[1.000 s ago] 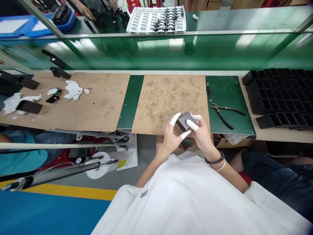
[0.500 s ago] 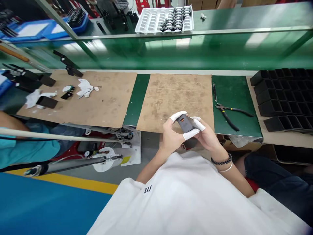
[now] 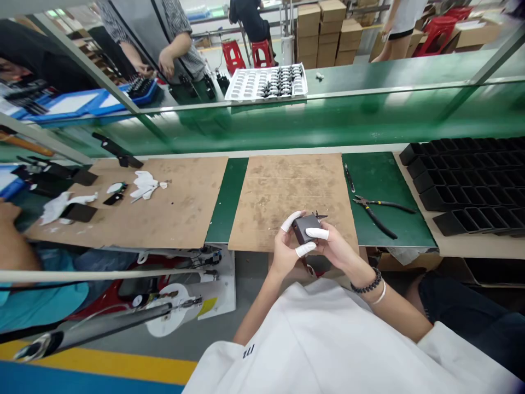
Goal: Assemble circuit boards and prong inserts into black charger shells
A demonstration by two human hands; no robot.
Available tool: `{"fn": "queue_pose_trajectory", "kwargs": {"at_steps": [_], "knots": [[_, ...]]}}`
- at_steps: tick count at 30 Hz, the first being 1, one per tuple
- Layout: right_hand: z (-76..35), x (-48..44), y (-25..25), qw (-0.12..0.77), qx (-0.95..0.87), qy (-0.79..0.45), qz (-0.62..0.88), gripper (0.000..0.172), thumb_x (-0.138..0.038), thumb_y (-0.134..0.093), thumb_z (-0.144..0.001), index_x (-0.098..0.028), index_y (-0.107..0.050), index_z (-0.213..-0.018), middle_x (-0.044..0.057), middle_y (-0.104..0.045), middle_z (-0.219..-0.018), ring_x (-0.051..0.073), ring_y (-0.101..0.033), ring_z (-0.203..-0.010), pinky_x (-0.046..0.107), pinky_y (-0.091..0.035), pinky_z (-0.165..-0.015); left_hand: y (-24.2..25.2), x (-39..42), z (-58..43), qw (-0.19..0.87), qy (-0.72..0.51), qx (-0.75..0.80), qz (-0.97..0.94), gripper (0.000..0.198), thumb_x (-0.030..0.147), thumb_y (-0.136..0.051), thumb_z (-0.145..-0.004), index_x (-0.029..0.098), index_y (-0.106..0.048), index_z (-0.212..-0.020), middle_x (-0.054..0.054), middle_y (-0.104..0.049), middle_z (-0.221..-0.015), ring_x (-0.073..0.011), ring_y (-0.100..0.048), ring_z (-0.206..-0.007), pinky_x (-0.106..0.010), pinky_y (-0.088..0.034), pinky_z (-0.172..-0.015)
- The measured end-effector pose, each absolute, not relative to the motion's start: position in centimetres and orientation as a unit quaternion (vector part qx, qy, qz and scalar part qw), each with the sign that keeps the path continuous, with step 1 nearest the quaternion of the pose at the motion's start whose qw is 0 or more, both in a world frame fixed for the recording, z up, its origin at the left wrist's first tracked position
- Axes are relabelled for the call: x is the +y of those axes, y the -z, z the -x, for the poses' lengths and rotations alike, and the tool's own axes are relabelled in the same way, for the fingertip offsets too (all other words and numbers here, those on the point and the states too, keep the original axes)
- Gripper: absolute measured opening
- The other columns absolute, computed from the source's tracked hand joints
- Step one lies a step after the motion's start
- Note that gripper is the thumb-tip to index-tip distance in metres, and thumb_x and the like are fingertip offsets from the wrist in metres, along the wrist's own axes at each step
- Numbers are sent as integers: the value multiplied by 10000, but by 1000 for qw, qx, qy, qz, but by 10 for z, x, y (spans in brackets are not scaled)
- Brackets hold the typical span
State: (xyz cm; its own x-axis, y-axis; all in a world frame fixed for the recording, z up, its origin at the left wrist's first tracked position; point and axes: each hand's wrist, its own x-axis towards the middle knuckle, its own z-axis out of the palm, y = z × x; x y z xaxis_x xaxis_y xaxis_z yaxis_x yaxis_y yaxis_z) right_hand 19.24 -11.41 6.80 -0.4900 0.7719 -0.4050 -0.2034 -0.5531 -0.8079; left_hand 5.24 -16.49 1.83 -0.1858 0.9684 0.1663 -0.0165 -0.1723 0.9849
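Both hands met at the near edge of the brown board (image 3: 293, 189), holding a small dark block (image 3: 305, 227) between them, just above the board's front lip. The left hand (image 3: 284, 253) cupped it from the left, a white-capped finger curled over its top corner and another capped tip pressed under it. The right hand (image 3: 336, 247) closed on it from the other side, a capped finger laid flat across its near face. So the fingers of both hands were clamped on the block; a thin dark prong seemed to stick out at its far right corner, though it was too small to be sure what it was.

A bead bracelet (image 3: 366, 284) sat on the right wrist. To the right, on the green mat (image 3: 381, 180), lay pliers (image 3: 375, 210), well apart from the hands, with a slim tool (image 3: 349, 178) beyond them. Black trays (image 3: 467, 186) filled the far right of the bench. To the left, a second board (image 3: 164, 202) carried white scraps (image 3: 143, 183) and a few dark pieces. Up on the green shelf (image 3: 369, 87) stood a white tray (image 3: 266, 83), partly filled with parts. Another person's arm (image 3: 12, 241) showed at the left edge.
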Motion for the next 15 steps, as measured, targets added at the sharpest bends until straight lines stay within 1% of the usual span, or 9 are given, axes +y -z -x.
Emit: {"fn": "queue_pose_trajectory", "kwargs": {"at_steps": [2,4,5,7,9,10,11,13,15], "knots": [[-195,-80,-65,317,-478,-685,450,310,-342,-734,-676,-208,-641,-939,12,-706,-775,161,-623,-595,286,-516,-525,-3,-162,-50,313,-481,555,-602,893,529,-737,-866,197,-331,-1590,-212,-489,-1603,-353,-495,-1490,-550,-429,-1227],[-195,-27,-70,328,-529,-623,474,326,-307,-743,-637,-204,-633,-927,0,-671,-728,165,-585,-565,294,-487,-511,9,-158,-52,182,-367,605,-683,840,493,-677,-918,185,-310,-1608,-220,-472,-1613,-378,-430,-1532,-638,-323,-1270],[-194,5,-75,339,-551,-585,489,337,-279,-754,-628,-202,-628,-931,1,-669,-740,177,-598,-608,312,-516,-565,14,-156,-54,124,-324,615,-708,781,473,-656,-934,182,-352,-1593,-217,-485,-1605,-388,-424,-1534,-664,-292,-1275],[-189,69,-89,372,-590,-493,520,360,-211,-732,-656,-186,-635,-1001,47,-710,-909,234,-656,-841,373,-569,-776,22,-153,-60,43,-287,619,-730,659,447,-605,-967,182,-441,-1547,-204,-509,-1590,-393,-461,-1508,-676,-310,-1260],[-179,124,-104,397,-621,-406,540,477,-136,-704,-694,-163,-625,-1163,105,-699,-1177,298,-615,-1152,443,-509,-1022,27,-151,-66,2,-286,624,-727,611,438,-576,-981,182,-477,-1527,-190,-522,-1582,-386,-499,-1481,-657,-362,-1235],[-173,146,-109,403,-631,-371,550,541,-111,-689,-719,-148,-601,-1251,135,-661,-1290,323,-566,-1259,474,-451,-1102,29,-151,-68,-10,-290,627,-723,604,435,-571,-983,185,-482,-1525,-182,-532,-1576,-381,-512,-1472,-647,-377,-1229],[-167,163,-113,404,-639,-343,558,591,-93,-676,-746,-129,-568,-1326,165,-610,-1386,341,-520,-1330,499,-398,-1154,30,-150,-69,-21,-294,630,-719,598,430,-569,-982,191,-486,-1524,-174,-542,-1569,-375,-521,-1465,-640,-383,-1226],[-156,184,-113,393,-645,-308,578,616,-80,-670,-797,-79,-526,-1395,228,-532,-1475,368,-485,-1378,543,-343,-1188,33,-150,-71,-38,-300,631,-714,592,425,-578,-973,204,-498,-1516,-160,-557,-1559,-364,-532,-1457,-624,-388,-1227],[-149,194,-106,371,-642,-296,602,545,-140,-689,-869,-77,-541,-1390,228,-533,-1468,358,-521,-1350,573,-378,-1167,35,-149,-70,-53,-302,630,-713,580,421,-583,-967,205,-515,-1500,-154,-570,-1548,-358,-547,-1445,-613,-396,-1223]]}}
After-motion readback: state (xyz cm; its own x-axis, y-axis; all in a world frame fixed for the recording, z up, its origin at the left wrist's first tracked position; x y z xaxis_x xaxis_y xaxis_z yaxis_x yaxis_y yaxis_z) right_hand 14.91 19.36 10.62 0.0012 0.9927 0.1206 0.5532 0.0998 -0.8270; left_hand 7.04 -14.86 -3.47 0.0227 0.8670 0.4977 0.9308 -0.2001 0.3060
